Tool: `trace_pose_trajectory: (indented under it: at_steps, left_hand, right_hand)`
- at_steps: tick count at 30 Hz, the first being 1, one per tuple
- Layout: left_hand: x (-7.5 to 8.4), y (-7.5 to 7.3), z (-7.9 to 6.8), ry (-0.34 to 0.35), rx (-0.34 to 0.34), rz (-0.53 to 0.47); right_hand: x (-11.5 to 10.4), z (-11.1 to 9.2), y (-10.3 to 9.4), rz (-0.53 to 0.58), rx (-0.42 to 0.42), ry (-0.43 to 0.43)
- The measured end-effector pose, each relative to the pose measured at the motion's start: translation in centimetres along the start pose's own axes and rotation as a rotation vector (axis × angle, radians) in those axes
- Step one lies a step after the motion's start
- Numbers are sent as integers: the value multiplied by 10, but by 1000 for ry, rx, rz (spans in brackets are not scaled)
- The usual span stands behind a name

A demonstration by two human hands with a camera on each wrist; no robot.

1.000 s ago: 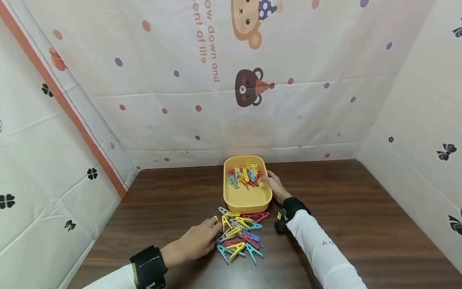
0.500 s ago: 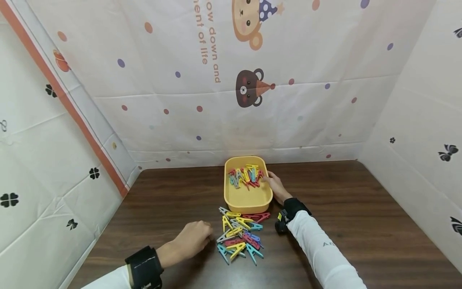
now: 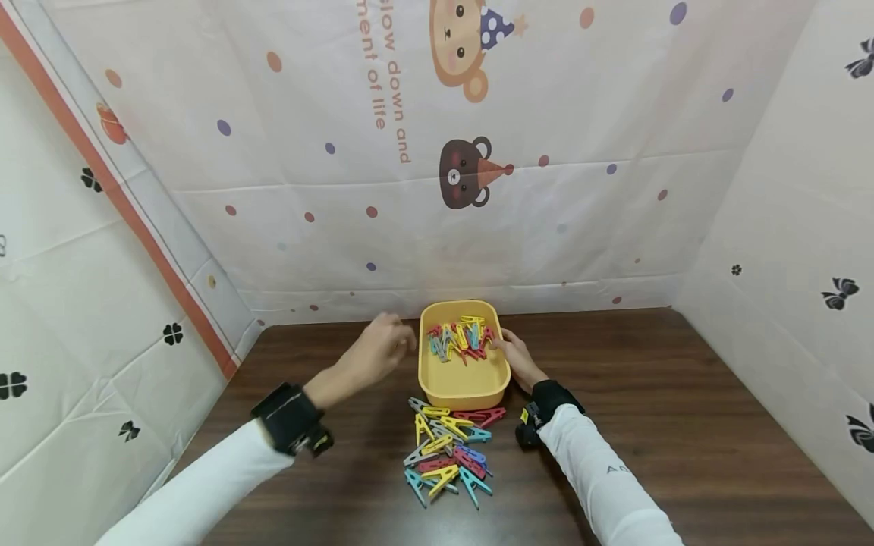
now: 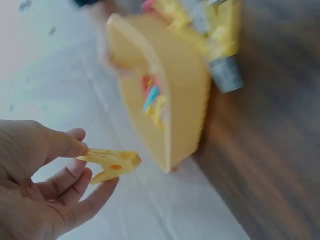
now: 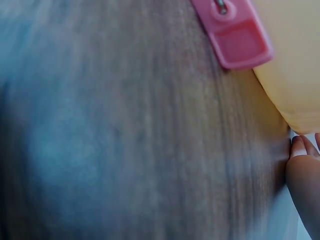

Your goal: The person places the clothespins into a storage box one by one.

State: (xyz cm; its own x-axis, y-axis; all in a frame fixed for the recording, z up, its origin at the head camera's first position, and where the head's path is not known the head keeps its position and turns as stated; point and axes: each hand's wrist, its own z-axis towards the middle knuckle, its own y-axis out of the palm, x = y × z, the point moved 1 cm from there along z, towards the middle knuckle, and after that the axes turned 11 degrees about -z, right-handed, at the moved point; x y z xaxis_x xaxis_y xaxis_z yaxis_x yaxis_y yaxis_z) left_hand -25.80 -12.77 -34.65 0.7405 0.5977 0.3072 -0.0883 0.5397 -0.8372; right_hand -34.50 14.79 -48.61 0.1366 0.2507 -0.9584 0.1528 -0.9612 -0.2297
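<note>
A yellow clothespin (image 4: pixel 116 161) is pinched between the thumb and fingers of my left hand (image 3: pixel 375 350), raised just left of the yellow plastic basket (image 3: pixel 460 388). In the head view that clothespin is hidden behind the hand. Red, yellow, blue and grey clothespins (image 3: pixel 461 337) lie in the far half of the basket. My right hand (image 3: pixel 522 361) holds the basket's right rim, with the thumb at the inner side. In front of the basket is a loose pile of coloured clothespins (image 3: pixel 442 446) on the table.
The dark wood table (image 3: pixel 614 425) ends at a printed cloth backdrop (image 3: pixel 328 235) behind the basket. White patterned cloth also hangs at both sides. A red clothespin (image 5: pixel 242 42) lies close against the basket's near wall.
My left hand has moved from the left side of the pile, away and upward, to beside the basket's far left, carrying the yellow clothespin. The right hand stays on the rim.
</note>
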Motion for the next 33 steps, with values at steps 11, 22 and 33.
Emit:
trace_pose_trajectory:
  at_steps: [11,22,33]
  left_hand:
    - [-43,19,120,-286,-151,0]
    - [-54,73,154,-382,-474,58]
    - [-78,131,154,-356,-580,16]
  right_hand:
    - [1,-1,-2,-11,16,0]
    - [0,-3,1,-9,20,-19]
    - [2,1,0,-24,39,-9]
